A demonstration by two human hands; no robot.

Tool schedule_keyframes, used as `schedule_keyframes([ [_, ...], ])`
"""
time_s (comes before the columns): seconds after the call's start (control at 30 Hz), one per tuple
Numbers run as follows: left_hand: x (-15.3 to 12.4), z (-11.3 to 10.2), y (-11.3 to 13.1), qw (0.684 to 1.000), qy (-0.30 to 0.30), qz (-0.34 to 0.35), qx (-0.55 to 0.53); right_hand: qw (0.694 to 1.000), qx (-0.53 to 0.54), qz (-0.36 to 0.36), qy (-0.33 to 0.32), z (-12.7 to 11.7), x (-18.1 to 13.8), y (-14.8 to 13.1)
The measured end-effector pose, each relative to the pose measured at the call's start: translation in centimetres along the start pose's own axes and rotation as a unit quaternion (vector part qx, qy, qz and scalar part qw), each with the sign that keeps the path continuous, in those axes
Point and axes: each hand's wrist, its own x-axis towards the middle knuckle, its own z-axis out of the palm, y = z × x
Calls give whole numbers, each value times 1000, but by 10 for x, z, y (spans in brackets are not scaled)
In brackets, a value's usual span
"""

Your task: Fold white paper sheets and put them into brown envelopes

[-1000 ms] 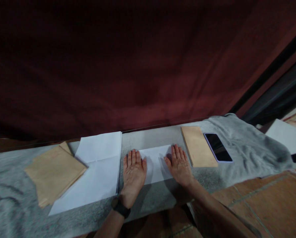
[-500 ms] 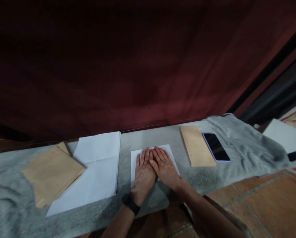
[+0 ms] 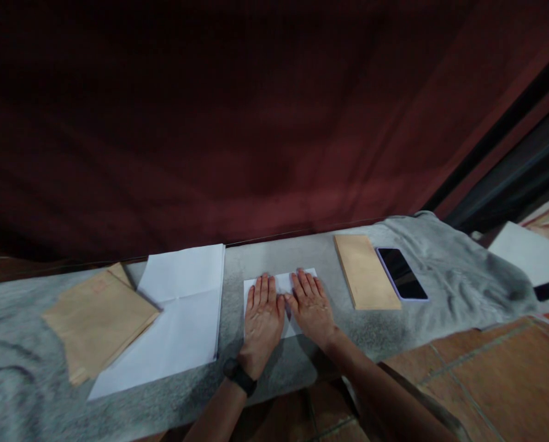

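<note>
A folded white sheet of paper [image 3: 281,283] lies on the grey cloth-covered table [image 3: 274,258], just in front of me. My left hand [image 3: 261,319] lies flat on its left half, fingers stretched out, a black watch on the wrist. My right hand [image 3: 312,309] lies flat on the right half, fingers out too. The two hands are side by side, thumbs nearly touching, and cover most of the sheet. Neither hand holds anything.
A stack of white sheets [image 3: 177,313] lies to the left, with brown envelopes [image 3: 97,319] beyond it. To the right are a brown envelope [image 3: 365,271] and a dark phone [image 3: 401,273]. A dark red curtain [image 3: 256,123] hangs behind. Tiled floor [image 3: 486,380] shows at lower right.
A second ago the hands were apart at the sheet's two ends. They slid together to its middle, overlapping, and now sit side by side a little farther apart.
</note>
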Motion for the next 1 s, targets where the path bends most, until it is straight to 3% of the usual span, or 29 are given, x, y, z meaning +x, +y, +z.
schedule_keyframes([
  [0.63, -10, 6, -13, 997, 50, -54, -4, 999, -33, 31, -17, -11, -12, 21],
  [1.0, -11, -5, -9, 997, 44, -57, -16, 998, -34, 36, -25, -10, -19, 36],
])
